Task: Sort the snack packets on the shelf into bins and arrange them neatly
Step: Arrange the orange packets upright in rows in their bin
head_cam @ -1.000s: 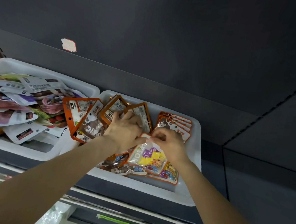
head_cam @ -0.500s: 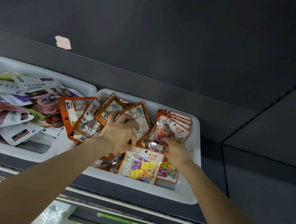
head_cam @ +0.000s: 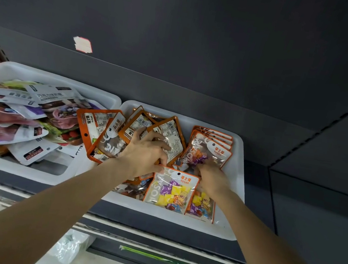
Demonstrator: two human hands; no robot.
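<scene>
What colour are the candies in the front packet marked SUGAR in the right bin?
Yellow and purple, inside the orange-edged clear packet; the head view shows it.

White bins (head_cam: 168,219) on dark grey shelf (head_cam: 174,237); in right bin, orange-edged clear packets (head_cam: 171,188) showing yellow and purple sweets; left of it, white-and-purple packets (head_cam: 11,119).

Free gap R of packets (head_cam: 208,153).
</scene>
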